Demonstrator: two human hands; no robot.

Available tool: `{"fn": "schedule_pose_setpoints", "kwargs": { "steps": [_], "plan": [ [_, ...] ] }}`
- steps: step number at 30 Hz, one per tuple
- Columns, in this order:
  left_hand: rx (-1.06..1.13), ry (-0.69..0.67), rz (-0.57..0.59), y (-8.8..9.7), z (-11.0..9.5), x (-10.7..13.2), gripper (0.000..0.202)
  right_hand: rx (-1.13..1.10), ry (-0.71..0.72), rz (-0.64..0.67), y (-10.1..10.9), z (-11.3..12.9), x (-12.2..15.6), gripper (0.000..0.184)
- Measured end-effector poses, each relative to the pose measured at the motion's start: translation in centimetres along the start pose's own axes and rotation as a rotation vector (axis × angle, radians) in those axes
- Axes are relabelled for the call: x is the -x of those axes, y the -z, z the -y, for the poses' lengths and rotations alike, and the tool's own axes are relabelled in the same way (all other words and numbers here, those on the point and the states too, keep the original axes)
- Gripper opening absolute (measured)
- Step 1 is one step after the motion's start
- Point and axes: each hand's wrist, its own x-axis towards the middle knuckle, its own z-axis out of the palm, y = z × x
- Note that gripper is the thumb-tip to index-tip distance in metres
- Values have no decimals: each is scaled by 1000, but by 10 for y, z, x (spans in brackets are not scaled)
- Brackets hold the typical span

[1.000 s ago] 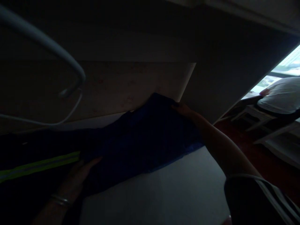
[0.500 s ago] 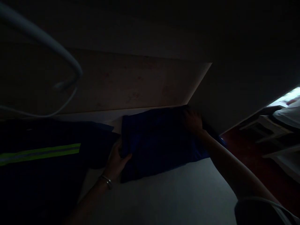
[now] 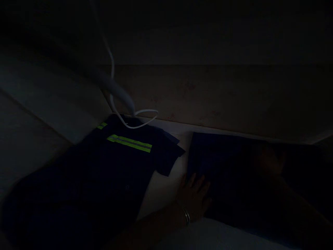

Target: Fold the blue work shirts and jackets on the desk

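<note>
A dark blue garment (image 3: pixel 231 194) lies spread on a pale surface at the right; the dim light hides its exact kind. My left hand (image 3: pixel 194 194), with a bracelet at the wrist, rests flat on the garment's left edge, fingers spread. My right hand (image 3: pixel 270 161) is on the garment's upper right part, so dark and blurred that its fingers do not show clearly. To the left lies a dark short-sleeved work shirt (image 3: pixel 127 166) with yellow-green reflective strips, a little apart from the garment.
A pale cable (image 3: pixel 142 123) hangs in a loop in the foreground, in front of the shirt's collar. Behind the clothes stands a panel with faint reddish marks (image 3: pixel 182 93). A pale wall (image 3: pixel 52 104) rises on the left. The pale surface (image 3: pixel 166 194) shows between the clothes.
The view has swung left and darkened, bringing more of the shirt into sight. My left hand has gone from gripping the garment's edge to lying with spread fingers. My right hand stays on the garment.
</note>
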Motion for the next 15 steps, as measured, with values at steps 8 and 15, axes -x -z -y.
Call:
{"fn": "schedule_pose_setpoints", "kwargs": {
  "steps": [8,15],
  "plan": [
    [-130,0,198,60,5,76,55,-16,339,113,4,46,11,35],
    [-267,324,112,89,47,187,46,101,79,163,-4,65,-10,44]
  ]
}}
